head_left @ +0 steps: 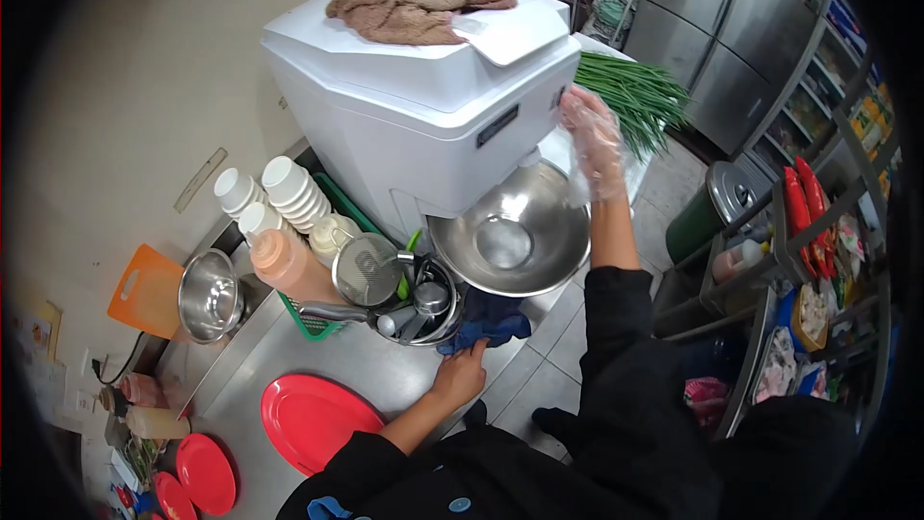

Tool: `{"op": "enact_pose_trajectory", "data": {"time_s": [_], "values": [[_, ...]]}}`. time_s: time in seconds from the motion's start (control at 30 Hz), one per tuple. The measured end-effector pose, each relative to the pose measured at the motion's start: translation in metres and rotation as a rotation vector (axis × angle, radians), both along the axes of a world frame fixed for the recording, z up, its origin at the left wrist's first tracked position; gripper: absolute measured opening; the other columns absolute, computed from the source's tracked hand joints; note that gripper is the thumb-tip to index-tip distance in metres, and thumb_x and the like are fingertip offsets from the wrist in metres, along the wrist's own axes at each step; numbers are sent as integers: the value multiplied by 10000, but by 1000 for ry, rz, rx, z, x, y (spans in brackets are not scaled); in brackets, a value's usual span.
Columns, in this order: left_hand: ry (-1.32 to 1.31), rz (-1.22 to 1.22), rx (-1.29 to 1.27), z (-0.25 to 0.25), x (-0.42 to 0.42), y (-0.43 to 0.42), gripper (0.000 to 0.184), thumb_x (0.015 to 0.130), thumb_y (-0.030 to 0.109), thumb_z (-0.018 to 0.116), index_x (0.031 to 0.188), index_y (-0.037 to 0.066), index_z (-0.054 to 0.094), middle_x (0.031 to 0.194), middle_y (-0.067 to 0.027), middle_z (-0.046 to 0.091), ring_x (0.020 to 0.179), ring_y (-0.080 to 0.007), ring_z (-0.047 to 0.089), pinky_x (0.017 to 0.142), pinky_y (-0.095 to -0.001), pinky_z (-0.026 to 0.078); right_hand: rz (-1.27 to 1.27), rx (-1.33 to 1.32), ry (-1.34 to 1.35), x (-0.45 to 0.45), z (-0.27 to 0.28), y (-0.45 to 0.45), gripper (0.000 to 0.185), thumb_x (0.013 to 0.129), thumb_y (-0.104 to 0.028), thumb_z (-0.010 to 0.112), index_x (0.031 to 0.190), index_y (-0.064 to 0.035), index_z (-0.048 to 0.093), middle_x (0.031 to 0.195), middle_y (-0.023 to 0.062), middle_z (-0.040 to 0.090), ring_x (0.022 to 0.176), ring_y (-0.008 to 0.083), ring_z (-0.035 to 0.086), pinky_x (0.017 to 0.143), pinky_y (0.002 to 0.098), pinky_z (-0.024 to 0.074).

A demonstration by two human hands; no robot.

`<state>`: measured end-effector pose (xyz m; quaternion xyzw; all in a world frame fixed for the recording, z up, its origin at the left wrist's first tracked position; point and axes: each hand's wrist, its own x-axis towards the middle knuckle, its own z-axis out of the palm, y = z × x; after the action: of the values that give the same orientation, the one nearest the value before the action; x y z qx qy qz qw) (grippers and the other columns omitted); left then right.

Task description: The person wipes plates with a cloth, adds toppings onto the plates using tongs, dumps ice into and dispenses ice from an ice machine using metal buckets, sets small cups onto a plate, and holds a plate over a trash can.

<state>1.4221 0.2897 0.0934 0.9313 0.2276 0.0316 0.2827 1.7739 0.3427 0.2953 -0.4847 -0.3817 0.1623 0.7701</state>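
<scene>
My right hand (595, 135), in a clear plastic glove, is raised with fingers stretched against the side of a tall white machine (385, 106), near a small dark switch. Its palm is partly hidden. A large steel bowl (549, 255) stands under the machine's front. My left hand (460, 376) is bare and low at the counter edge, its fingers stretched out to touch a dark blue cloth (496, 320). Beside the cloth is a metal container of utensils (430, 299), with a round mesh strainer (368, 268) leaning across it.
A brown towel (419, 0) lies on the machine. Green onions (630, 101) lie behind my right hand. White cups (289, 188), an orange squeeze bottle (289, 260) and a red plate (318, 421) are on the steel counter (409, 366). A lidded green bin (707, 212) and shelves stand right.
</scene>
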Motion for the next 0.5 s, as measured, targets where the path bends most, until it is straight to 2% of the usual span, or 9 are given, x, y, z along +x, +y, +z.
{"op": "enact_pose_trajectory", "data": {"time_s": [0.07, 0.1, 0.2, 0.27, 0.33, 0.37, 0.4, 0.47, 0.5], "values": [[8, -3, 10, -2, -3, -5, 538, 737, 93, 541, 1250, 21, 396, 1004, -222, 600, 953, -361, 590, 831, -462, 441, -7, -75, 267, -5, 10, -2, 411, 776, -200, 707, 1121, -44, 549, 977, 41, 598, 888, 140, 518, 771, 299, 420], [14, -15, 0, -1, -4, -6, 539, 736, 95, 543, 1250, 23, 396, 1005, -221, 600, 951, -355, 590, 824, -458, 437, -24, -68, 260, -9, 15, -4, 391, 735, -216, 739, 1053, -76, 561, 951, 25, 586, 900, 154, 502, 785, 331, 409], [35, -12, -21, 5, -1, -5, 573, 717, 88, 552, 1261, 24, 382, 981, -240, 605, 923, -381, 593, 801, -470, 446, -8, -133, 230, -9, 23, -6, 397, 731, -238, 740, 1051, -86, 562, 945, 23, 585, 889, 149, 501, 769, 327, 407], [34, 6, -3, 1, 2, -3, 576, 720, 88, 548, 1266, 25, 375, 977, -237, 606, 920, -379, 594, 804, -469, 445, -56, -190, 188, -14, 27, -9, 444, 742, -288, 727, 1088, -62, 564, 1002, 49, 593, 930, 161, 525, 785, 331, 408], [42, 4, 7, 1, 1, -7, 579, 723, 88, 544, 1271, 25, 368, 972, -234, 608, 917, -377, 595, 807, -469, 443, -163, -275, 0, -27, 35, -19, 498, 744, -300, 732, 1144, -45, 579, 1024, 65, 605, 979, 198, 540, 831, 335, 408], [59, 31, -7, 5, 2, -7, 564, 725, 86, 544, 1261, 21, 380, 981, -224, 606, 924, -366, 594, 804, -467, 440, -278, -360, -138, -35, 34, -28, 571, 771, -355, 705, 1207, -22, 545, 1117, 133, 588, 1064, 254, 535, 916, 354, 391], [74, 57, -23, 6, 2, -8, 550, 727, 84, 544, 1251, 17, 391, 990, -215, 604, 931, -355, 593, 801, -465, 437, -286, -369, -136, -38, 24, -40, 571, 771, -355, 705, 1207, -22, 545, 1117, 133, 588, 1064, 254, 535, 916, 354, 391], [49, 32, 7, 6, -1, -8, 561, 735, 106, 554, 1263, 11, 392, 1016, -210, 597, 941, -351, 590, 794, -462, 440, -560, -451, -345, -39, -5, -66, 605, 799, -420, 659, 1223, -10, 525, 1185, 190, 557, 1104, 282, 532, 950, 368, 382], [89, 11, 9, 16, -2, -10, 547, 738, 92, 548, 1261, 15, 409, 1071, -202, 573, 992, -337, 565, 809, -456, 434, -664, -612, -412, -42, -20, -84, 631, 820, -445, 624, 1243, 7, 497, 1212, 183, 542, 1143, 285, 503, 967, 362, 372]]}}
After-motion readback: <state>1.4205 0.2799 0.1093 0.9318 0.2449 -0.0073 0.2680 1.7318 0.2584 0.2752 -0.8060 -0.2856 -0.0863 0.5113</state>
